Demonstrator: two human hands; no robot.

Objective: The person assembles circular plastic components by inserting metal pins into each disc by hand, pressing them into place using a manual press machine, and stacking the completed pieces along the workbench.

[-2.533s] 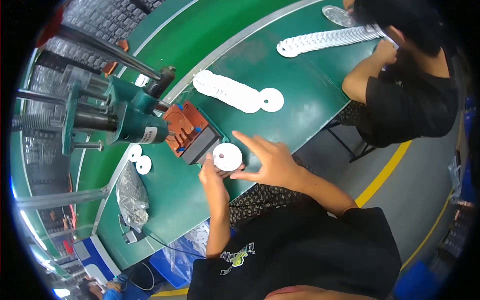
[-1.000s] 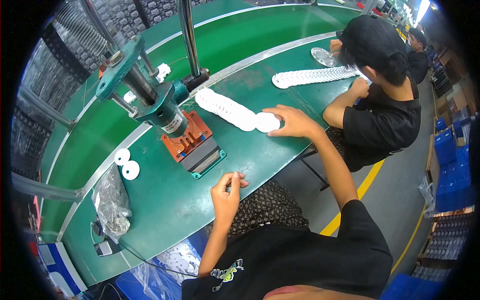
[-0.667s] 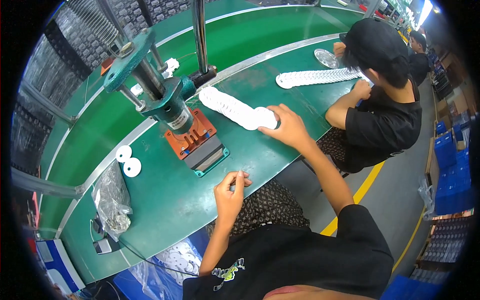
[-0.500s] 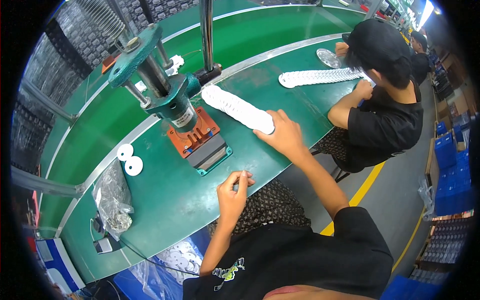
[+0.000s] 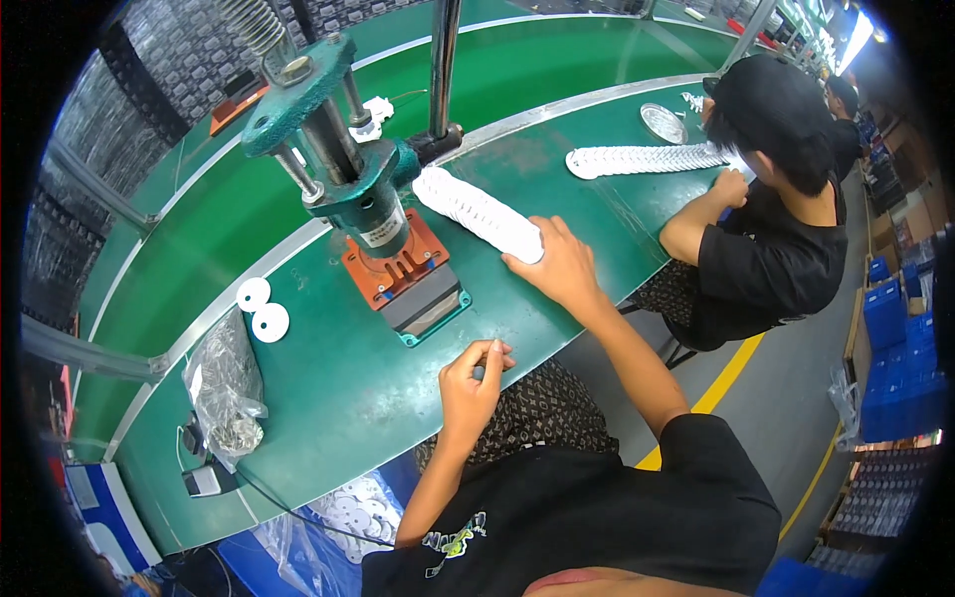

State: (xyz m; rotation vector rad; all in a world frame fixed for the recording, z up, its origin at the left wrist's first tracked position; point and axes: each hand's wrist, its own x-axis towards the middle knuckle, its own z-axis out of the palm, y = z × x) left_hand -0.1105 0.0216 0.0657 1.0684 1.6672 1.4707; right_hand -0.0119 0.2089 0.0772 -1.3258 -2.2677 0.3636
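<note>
- Clear plastic bag (image 5: 227, 390) lies near the green table's (image 5: 328, 398) left front edge; two white discs (image 5: 262, 309) sit just beyond it, by the metal strip.
- Bare table top lies open between the bag and the hand press (image 5: 373, 224).
- Left hand (image 5: 472, 383) rests at the front edge, fingers curled narrowly, tips pinched together; whether they hold anything cannot be told.
- Row of white discs (image 5: 477, 211) lies right of the press, its long axis running from the press column toward the front edge.
- Right hand (image 5: 557, 267) lies on the row's near end, fingers spread flat, touching the last disc.
</note>
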